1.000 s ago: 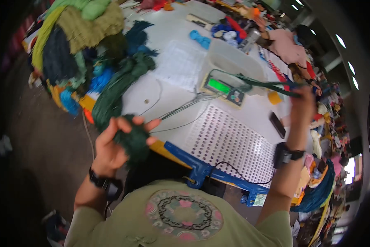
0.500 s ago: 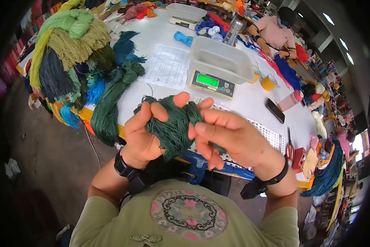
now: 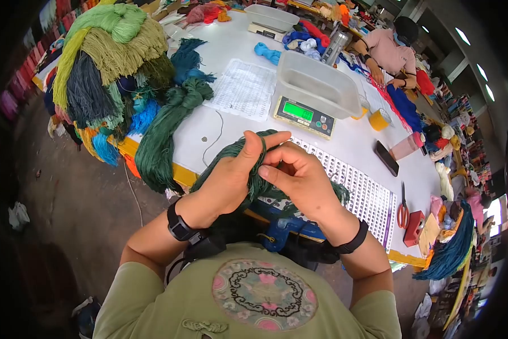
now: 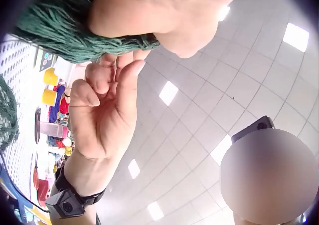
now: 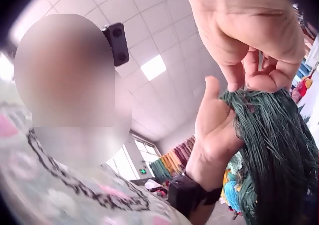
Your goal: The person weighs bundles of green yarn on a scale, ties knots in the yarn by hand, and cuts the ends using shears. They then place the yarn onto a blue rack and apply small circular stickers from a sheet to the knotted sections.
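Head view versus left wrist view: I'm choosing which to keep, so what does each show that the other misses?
Only the head view shows the heap of coloured yarn and the printed sheet. Only the left wrist view shows the ceiling lights. Both show the left hand and right hand holding the green yarn.

The right hand (image 3: 299, 178), flung high a second ago with a strand pulled taut, now curls against the left hand (image 3: 231, 175). It pinches the dark green yarn (image 3: 258, 185), which now loops around that hand instead of bunching.
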{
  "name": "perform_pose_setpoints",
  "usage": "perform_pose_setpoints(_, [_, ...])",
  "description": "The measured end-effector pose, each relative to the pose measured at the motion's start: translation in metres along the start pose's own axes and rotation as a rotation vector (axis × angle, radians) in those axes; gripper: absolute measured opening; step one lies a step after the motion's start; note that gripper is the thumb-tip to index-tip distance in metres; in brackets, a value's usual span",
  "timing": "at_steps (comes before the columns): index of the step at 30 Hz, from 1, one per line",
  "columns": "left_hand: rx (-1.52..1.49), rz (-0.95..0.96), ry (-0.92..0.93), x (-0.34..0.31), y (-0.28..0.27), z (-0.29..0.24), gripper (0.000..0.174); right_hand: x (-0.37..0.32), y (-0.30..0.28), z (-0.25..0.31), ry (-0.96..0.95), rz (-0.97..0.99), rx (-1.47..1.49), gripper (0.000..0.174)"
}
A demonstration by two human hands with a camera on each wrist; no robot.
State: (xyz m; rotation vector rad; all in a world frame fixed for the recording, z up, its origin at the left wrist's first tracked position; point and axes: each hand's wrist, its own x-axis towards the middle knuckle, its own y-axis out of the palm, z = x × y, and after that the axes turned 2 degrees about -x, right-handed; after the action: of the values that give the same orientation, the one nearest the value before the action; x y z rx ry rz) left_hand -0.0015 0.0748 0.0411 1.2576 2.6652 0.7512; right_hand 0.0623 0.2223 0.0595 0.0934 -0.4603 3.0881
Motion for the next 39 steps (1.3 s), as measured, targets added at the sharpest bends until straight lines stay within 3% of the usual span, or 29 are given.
perform_pose_setpoints(2, [0.031, -0.065, -0.028, 0.001, -0.003, 0.005, 0.087, 0.000, -0.001, 0.003, -0.010, 0.025, 0.032, 0.015])
perform_pose_setpoints(5, [-0.187, 0.032, -0.136, 0.000, -0.010, 0.002, 0.086, -0.002, -0.003, 0.019, 0.233, -0.018, 0.423, 0.012])
perform_pose_setpoints(6, [-0.188, 0.033, -0.134, 0.000, -0.008, 0.001, 0.086, -0.002, -0.003, 0.018, 0.232, -0.019, 0.422, 0.012])
perform_pose_setpoints(9, [-0.070, -0.031, -0.083, -0.001, -0.002, -0.002, 0.085, -0.002, 0.004, 0.005, 0.060, -0.013, -0.016, 0.013])
perform_pose_setpoints(11, [0.202, -0.053, -0.049, -0.001, 0.000, -0.002, 0.083, -0.003, 0.009, -0.002, 0.003, -0.040, -0.054, 0.012])
perform_pose_setpoints(16, [0.066, -0.042, -0.043, 0.002, -0.018, 0.001, 0.078, 0.002, -0.003, 0.004, -0.035, -0.165, 0.057, 0.008])
perform_pose_setpoints(18, [-0.173, -0.063, -0.069, 0.000, -0.019, 0.000, 0.059, 0.003, -0.003, 0.006, -0.070, -0.167, 0.015, 0.008])
perform_pose_setpoints(21, [0.061, -0.102, 0.043, -0.001, -0.013, 0.000, 0.045, 0.003, 0.000, 0.010, -0.068, -0.179, 0.016, 0.005])
perform_pose_setpoints(23, [0.004, -0.134, 0.056, 0.001, -0.019, 0.009, 0.040, 0.001, -0.004, 0.012, 0.138, -0.077, 0.465, 0.006])
perform_pose_setpoints(24, [-0.053, -0.165, 0.069, 0.002, -0.022, 0.012, 0.035, 0.002, -0.004, 0.012, 0.137, -0.076, 0.464, 0.006])
perform_pose_setpoints(27, [-0.107, -0.182, 0.070, 0.002, -0.016, 0.006, 0.037, 0.002, -0.004, 0.012, 0.142, -0.055, 0.531, 0.008])
perform_pose_setpoints(29, [-0.135, -0.169, 0.057, 0.003, -0.014, -0.004, 0.040, 0.001, -0.001, 0.013, 0.118, -0.073, 0.178, 0.013])
perform_pose_setpoints(32, [-0.155, -0.141, 0.066, 0.006, -0.017, -0.010, 0.054, 0.000, -0.002, 0.008, 0.091, -0.062, 0.189, 0.019])
perform_pose_setpoints(36, [-0.207, -0.129, 0.043, 0.005, -0.008, -0.017, 0.062, 0.004, 0.008, 0.004, 0.120, -0.015, 0.105, 0.020])
perform_pose_setpoints(38, [-0.154, -0.106, 0.030, 0.006, -0.011, -0.018, 0.064, 0.010, 0.011, -0.003, -0.070, -0.037, -0.044, 0.016])
perform_pose_setpoints(39, [-0.139, -0.142, 0.030, 0.007, -0.017, -0.017, 0.062, 0.007, 0.005, -0.001, 0.003, -0.083, 0.021, 0.012])
